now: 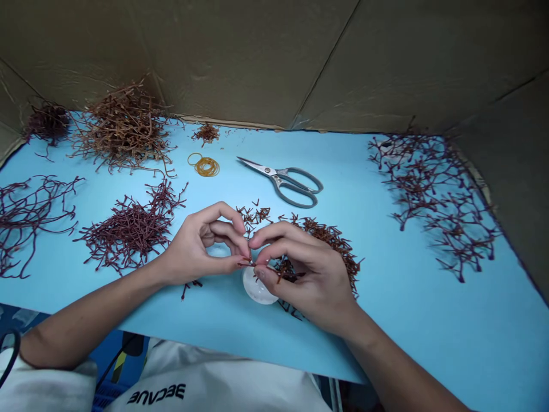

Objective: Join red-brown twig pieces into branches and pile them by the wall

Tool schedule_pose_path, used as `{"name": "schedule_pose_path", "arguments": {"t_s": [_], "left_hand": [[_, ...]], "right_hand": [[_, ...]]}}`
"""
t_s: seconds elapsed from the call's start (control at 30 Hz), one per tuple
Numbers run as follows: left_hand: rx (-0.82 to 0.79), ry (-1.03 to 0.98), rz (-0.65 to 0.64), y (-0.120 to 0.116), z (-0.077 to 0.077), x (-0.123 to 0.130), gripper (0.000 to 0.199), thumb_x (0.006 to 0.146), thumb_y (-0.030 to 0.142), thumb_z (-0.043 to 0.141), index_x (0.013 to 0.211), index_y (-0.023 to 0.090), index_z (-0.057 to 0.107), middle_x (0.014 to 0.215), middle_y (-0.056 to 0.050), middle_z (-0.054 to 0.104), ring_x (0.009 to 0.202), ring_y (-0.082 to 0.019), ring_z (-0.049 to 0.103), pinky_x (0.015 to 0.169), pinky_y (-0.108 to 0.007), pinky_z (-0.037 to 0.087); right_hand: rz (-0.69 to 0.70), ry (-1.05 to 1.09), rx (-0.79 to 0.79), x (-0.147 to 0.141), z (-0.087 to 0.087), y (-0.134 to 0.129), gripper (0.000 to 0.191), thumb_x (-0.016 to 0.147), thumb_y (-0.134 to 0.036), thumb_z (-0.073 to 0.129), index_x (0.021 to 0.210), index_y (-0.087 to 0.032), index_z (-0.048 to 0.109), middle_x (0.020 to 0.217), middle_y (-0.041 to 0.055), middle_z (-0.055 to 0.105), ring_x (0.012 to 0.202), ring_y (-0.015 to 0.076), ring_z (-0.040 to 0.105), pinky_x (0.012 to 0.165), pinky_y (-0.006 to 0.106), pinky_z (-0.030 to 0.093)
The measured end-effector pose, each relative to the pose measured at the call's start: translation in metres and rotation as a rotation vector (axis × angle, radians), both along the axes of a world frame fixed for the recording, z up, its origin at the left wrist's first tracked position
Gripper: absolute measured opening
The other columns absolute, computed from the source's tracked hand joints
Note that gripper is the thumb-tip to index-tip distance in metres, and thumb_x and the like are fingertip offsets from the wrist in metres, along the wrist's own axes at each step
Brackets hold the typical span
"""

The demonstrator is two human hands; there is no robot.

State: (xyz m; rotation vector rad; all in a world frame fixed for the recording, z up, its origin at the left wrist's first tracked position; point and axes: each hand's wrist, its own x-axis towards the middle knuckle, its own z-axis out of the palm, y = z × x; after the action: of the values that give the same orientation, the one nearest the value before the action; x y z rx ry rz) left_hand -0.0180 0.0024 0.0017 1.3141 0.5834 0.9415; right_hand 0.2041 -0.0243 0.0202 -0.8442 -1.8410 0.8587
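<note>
Hands: our left hand (193, 246) and right hand (306, 274) meet at lower centre, fingers of both pinching a reddish branching sprig (261, 266).
Below: a white round dome (256, 285) touches the right hand (material unclear).
Room: bare blue surface (407, 320) lies open lower right, toward its near edge.
Above: grey-handled scissors (281, 180), rubber bands (206, 166).
Writing: upside-down "BECA…" on our white shirt (214, 395).

The left hand (199, 246) and right hand (306, 274) are pinching a thin reddish-brown branched twig (257, 265) at their fingertips, just above a round translucent white dome (259, 286), while grey-handled steel scissors (283, 180) are lying beyond on the light-blue worktop (412, 326).
</note>
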Motion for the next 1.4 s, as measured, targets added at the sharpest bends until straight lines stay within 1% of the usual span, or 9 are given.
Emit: {"name": "schedule_pose_path", "arguments": {"t_s": [0.1,0.3,0.5,0.77,1.0,1.2,1.23,1.3,1.4], "left_hand": [[-0.032,0.000,-0.012,0.000,0.000,0.001,0.042,0.082,0.012,0.090,0.108,0.019,0.057,0.087,-0.006,0.082,0.076,-0.014,0.079,0.076,-0.022,0.064],[-0.070,-0.062,-0.051,0.000,0.000,0.000,0.046,0.081,0.011,0.091,0.108,0.021,0.055,0.087,-0.003,0.082,0.076,-0.012,0.078,0.077,-0.019,0.062],[-0.108,-0.052,-0.104,-0.002,-0.002,-0.003,0.048,0.080,0.006,0.090,0.113,0.022,0.059,0.089,-0.003,0.082,0.078,-0.012,0.078,0.078,-0.018,0.061],[-0.140,-0.102,-0.110,-0.004,0.001,-0.003,0.056,0.077,-0.004,0.087,0.112,0.024,0.054,0.089,0.000,0.082,0.077,-0.010,0.076,0.079,-0.018,0.060],[-0.101,-0.070,-0.088,-0.004,0.000,-0.004,0.053,0.080,0.005,0.089,0.110,0.024,0.050,0.087,-0.003,0.081,0.077,-0.012,0.075,0.076,-0.020,0.060],[0.014,0.002,0.000,-0.012,0.017,-0.006,0.051,0.082,0.009,0.089,0.108,0.026,0.049,0.082,0.000,0.080,0.078,-0.012,0.074,0.075,-0.018,0.059],[0.031,0.009,0.008,-0.011,0.021,-0.004,0.050,0.083,0.009,0.089,0.109,0.026,0.050,0.083,0.000,0.080,0.079,-0.012,0.075,0.079,-0.020,0.061],[0.018,-0.023,0.029,-0.008,0.030,0.006,0.050,0.083,0.011,0.090,0.113,0.028,0.053,0.081,0.003,0.079,0.075,-0.012,0.075,0.078,-0.020,0.062],[-0.059,-0.036,-0.034,-0.005,0.047,0.037,0.063,0.077,0.016,0.095,0.126,0.029,0.058,0.087,0.001,0.080,0.074,-0.013,0.075,0.073,-0.020,0.063]], "right_hand": [[0.007,-0.004,0.000,0.000,0.001,0.000,0.014,0.089,-0.008,0.078,0.089,-0.021,0.075,0.103,0.0040,0.076,0.092,0.0137,0.074,0.083,0.025,0.061],[0.015,0.005,0.002,-0.001,0.002,-0.001,0.012,0.089,-0.009,0.078,0.088,-0.020,0.074,0.103,0.0042,0.076,0.092,0.0131,0.074,0.083,0.023,0.060],[0.049,-0.011,0.012,0.000,0.004,-0.001,0.013,0.088,-0.009,0.079,0.088,-0.020,0.074,0.099,0.0035,0.075,0.087,0.0123,0.072,0.080,0.023,0.060],[0.018,0.008,0.018,-0.002,0.003,-0.004,0.012,0.090,-0.012,0.081,0.085,-0.020,0.074,0.099,0.0027,0.075,0.087,0.0117,0.072,0.078,0.023,0.060],[0.025,0.036,-0.011,-0.001,0.001,-0.002,0.012,0.090,-0.014,0.083,0.085,-0.021,0.074,0.102,0.0039,0.075,0.089,0.0139,0.072,0.081,0.029,0.061],[0.011,0.166,-0.002,-0.010,0.014,-0.011,0.013,0.089,-0.022,0.085,0.083,-0.020,0.074,0.102,0.0054,0.075,0.092,0.0167,0.074,0.091,0.034,0.062],[-0.001,0.178,0.013,-0.009,0.018,-0.013,0.014,0.089,-0.024,0.085,0.082,-0.020,0.074,0.103,0.0055,0.076,0.093,0.0171,0.074,0.093,0.035,0.061],[-0.046,0.197,0.047,-0.003,0.025,-0.019,0.014,0.091,-0.025,0.084,0.082,-0.021,0.074,0.104,0.0053,0.077,0.097,0.0173,0.074,0.094,0.034,0.061],[-0.198,0.225,0.110,0.021,0.035,-0.036,0.014,0.092,-0.029,0.082,0.084,-0.021,0.075,0.104,0.0044,0.077,0.097,0.0172,0.074,0.094,0.034,0.061]]}}
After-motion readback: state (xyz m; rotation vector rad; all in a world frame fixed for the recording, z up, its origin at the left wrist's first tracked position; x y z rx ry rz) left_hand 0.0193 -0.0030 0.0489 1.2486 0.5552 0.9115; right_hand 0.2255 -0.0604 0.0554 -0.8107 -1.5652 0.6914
